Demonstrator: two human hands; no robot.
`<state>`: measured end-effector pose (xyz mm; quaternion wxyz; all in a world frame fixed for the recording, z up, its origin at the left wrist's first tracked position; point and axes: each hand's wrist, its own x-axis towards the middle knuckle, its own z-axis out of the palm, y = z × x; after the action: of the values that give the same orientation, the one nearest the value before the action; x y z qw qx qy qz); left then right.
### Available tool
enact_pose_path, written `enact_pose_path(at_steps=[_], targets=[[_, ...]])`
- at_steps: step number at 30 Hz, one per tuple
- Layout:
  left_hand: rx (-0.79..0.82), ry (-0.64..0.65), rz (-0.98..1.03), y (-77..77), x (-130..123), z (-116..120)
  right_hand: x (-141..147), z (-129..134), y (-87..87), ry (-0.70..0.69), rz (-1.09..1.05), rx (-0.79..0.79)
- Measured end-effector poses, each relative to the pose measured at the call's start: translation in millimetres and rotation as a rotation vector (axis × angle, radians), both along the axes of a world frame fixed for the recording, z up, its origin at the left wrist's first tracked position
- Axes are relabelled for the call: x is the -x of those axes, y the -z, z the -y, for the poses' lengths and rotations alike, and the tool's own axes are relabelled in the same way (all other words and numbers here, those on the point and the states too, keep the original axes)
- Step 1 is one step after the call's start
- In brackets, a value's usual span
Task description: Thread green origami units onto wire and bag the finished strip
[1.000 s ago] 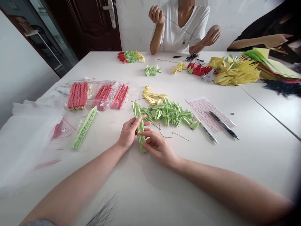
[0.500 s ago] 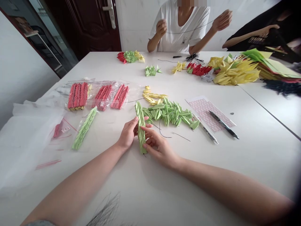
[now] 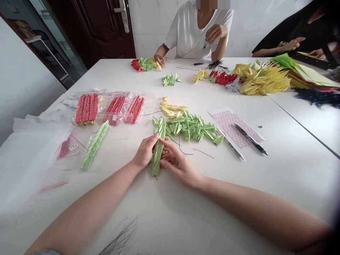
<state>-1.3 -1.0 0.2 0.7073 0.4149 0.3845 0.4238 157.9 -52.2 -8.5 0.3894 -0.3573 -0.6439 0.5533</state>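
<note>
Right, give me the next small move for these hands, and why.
I'd probably have the right hand pinch the black thread tail: it pokes from the near end of the green folded strip, while the left hand holds the strip.

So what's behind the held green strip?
Green folded pieces show past the green strip's upper end; parts of the left hand behind it, and whatever else it covers, can't be seen.

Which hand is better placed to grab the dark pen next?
Probably the right hand: it is nearer the dark pen; the left hand is farther away, holding the green paper strip.
</note>
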Motion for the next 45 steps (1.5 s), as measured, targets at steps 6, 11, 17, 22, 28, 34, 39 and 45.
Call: enact_pose_path(at_steps=[6,11,17,22,28,34,39,45], targets=[[-0.014,0.014,-0.038,-3.9,-1,1,-2,-1,-2.7,-0.001,0.01,0.037],[-0.06,0.029,-0.075,-3.5,-1,1,-2,0,-3.6,0.009,-0.01,0.055],[-0.14,0.144,-0.155,-4.2,2,2,-5,2,-9.0,0.033,0.071,0.169],[-0.14,0.32,-0.158,-11.7,8,0,-6,-3,-11.8,0.337,-0.206,0.003],[0.091,0.575,0.062,-9.5,18,-6,-7,-16,-12.6,0.246,-0.308,0.226],[0.2,0.674,0.104,-10.6,16,-4,-6,-20,-14.2,-0.015,-0.346,0.36],[0.279,0.695,0.193,-11.2,16,-3,-7,-23,-14.3,-0.001,-0.25,0.275],[0.212,0.701,0.069,-15.2,16,-2,-21,-23,-24.6,0.518,-0.144,-0.097]])
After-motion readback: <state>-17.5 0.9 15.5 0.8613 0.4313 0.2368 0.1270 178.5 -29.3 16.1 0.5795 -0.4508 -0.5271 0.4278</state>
